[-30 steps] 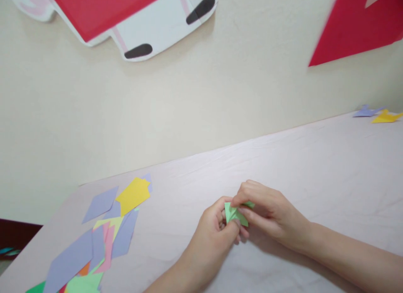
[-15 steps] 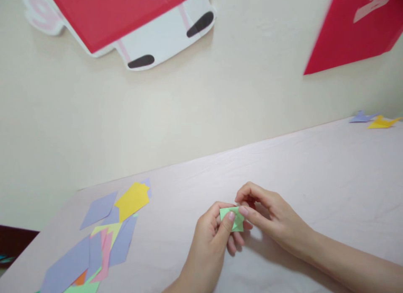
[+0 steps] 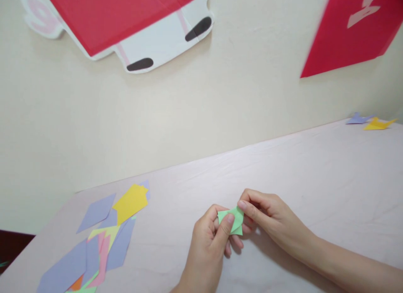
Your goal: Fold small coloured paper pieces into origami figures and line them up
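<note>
A small folded piece of green paper (image 3: 236, 222) is held just above the table, near the bottom middle of the head view. My left hand (image 3: 211, 234) grips it, thumb pressed on its front and fingers behind. With thumb and index finger, my right hand (image 3: 267, 211) pinches the paper's upper right corner, where a flap stands a little away from the layer below. The fingers behind the paper are partly hidden.
Loose sheets of purple paper (image 3: 64, 265), yellow paper (image 3: 130, 202) and other colours overlap on the table (image 3: 170, 242) at left. A purple folded paper figure (image 3: 358, 119) and a yellow one (image 3: 379, 124) stand at the far right by the wall (image 3: 189, 116).
My right thumb and index finger have drawn the green paper's upper right corner up, and its flap shows larger. The left hand keeps its hold. The view has shifted slightly.
</note>
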